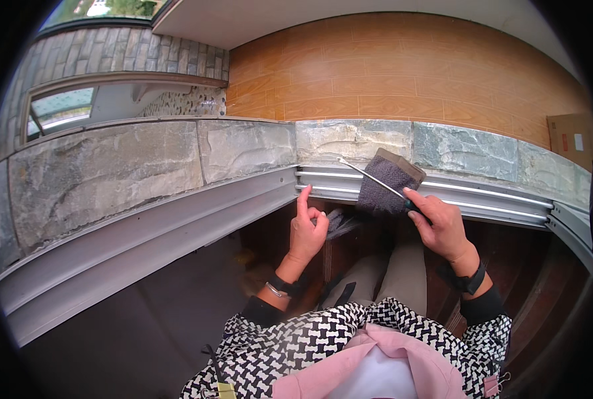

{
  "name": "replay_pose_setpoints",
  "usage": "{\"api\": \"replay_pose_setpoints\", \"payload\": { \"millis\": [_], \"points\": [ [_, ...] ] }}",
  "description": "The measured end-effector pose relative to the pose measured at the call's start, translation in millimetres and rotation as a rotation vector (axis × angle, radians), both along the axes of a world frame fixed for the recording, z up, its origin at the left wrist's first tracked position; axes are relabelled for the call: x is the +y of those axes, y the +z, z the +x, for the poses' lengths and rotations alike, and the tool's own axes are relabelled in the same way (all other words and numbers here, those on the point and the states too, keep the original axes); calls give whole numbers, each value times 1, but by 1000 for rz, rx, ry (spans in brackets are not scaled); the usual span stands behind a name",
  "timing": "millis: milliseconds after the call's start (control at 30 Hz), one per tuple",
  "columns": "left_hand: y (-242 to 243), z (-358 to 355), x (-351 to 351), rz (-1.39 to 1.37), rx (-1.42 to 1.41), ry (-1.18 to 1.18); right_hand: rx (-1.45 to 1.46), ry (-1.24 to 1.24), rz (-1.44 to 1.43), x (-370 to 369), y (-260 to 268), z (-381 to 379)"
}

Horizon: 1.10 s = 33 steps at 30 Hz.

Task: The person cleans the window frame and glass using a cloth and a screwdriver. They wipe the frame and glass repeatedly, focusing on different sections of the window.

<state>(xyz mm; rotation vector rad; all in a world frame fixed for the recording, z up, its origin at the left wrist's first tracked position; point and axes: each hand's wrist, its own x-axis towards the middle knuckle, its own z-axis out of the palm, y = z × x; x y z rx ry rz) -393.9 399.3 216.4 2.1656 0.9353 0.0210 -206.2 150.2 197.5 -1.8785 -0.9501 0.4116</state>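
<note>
My right hand grips a screwdriver by its dark green handle, the long metal shaft pointing up and left. Under the shaft, a grey terry cloth with a brownish edge lies across the metal rails of the sliding-window track. The screwdriver's tip is near the stone sill, left of the cloth. My left hand extends its index finger to the track's left corner. Its other fingers are curled against a bunched grey cloth part. Whether this joins the draped cloth is hidden.
Stone tiles border the track beyond my hands. A grey metal frame runs along the left. Past the sill spreads a wood-look tiled floor, with a cardboard box at the right. A mirror is set low in the left wall.
</note>
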Motion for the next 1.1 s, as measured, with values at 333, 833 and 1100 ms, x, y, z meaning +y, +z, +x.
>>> {"api": "replay_pose_setpoints", "payload": {
  "millis": [333,833,1100],
  "points": [
    [-14,41,28,163,388,81,49,236,-118,59,4,8],
    [7,74,28,162,699,62,47,392,-380,136,23,31],
    [18,68,16,235,542,-34,299,460,51,118,-17,53]
  ]
}}
